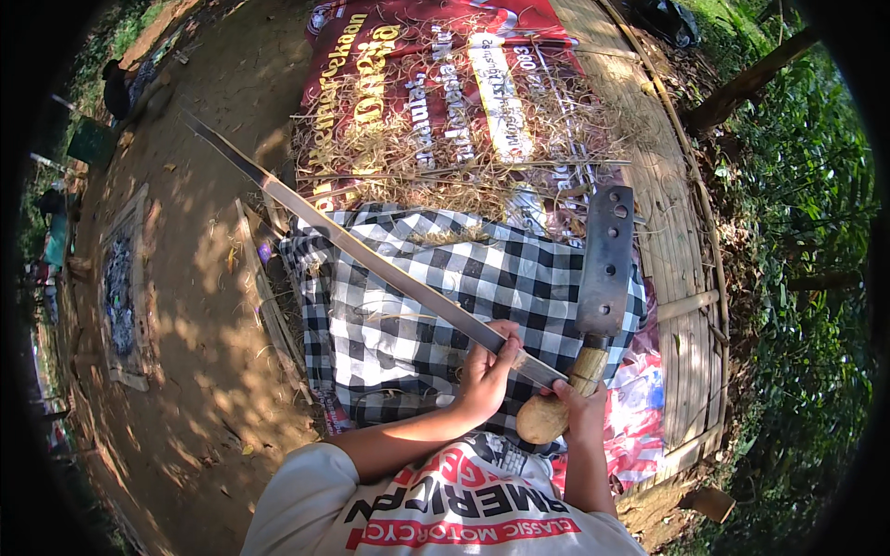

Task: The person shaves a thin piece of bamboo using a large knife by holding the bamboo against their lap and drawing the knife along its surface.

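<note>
A long, thin bamboo strip (371, 259) slants across my lap, from the far left down to my right hand. My left hand (487, 375) is closed around it close to its near end. My right hand (582, 408) grips the wooden handle (586, 369) of a broad knife, its thumb by the strip's near end. The knife's dark blade (607, 259) points away from me and has several round holes; its handle ends in a bulbous knob (542, 420). A black-and-white checked cloth (399, 315) covers my legs under both things.
Beyond the cloth, a red printed banner (324, 93) is strewn with thin shavings (445, 185). It lies on a bamboo-slat platform (681, 232) with green plants (807, 213) along its right. Bare earth (204, 306) and a framed ash pit (120, 287) lie left.
</note>
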The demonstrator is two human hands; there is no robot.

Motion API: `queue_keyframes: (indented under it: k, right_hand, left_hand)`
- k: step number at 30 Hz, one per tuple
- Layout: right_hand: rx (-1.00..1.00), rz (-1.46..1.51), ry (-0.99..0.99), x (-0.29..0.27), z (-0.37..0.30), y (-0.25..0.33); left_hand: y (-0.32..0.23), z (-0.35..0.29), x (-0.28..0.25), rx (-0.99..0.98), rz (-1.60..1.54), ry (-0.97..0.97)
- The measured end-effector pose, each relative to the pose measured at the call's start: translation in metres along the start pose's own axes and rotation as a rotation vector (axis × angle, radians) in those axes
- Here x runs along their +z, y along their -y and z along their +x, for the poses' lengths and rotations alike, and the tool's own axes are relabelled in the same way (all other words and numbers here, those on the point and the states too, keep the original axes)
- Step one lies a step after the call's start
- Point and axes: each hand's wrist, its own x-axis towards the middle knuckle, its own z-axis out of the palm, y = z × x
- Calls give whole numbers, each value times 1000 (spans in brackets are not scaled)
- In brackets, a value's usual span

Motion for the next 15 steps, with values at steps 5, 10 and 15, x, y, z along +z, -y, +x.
queue_keyframes:
  k: [5, 10, 15]
  right_hand:
    - [-56, -79, -132, -35, 8, 19]
    - [-156, -392, -281, -79, 23, 39]
    - [-129, -406, -349, -101, 43, 60]
  left_hand:
    - [8, -24, 3, -372, 41, 293]
    - [-59, -18, -7, -446, 457, 1109]
    - [-159, 49, -81, 68, 970, 540]
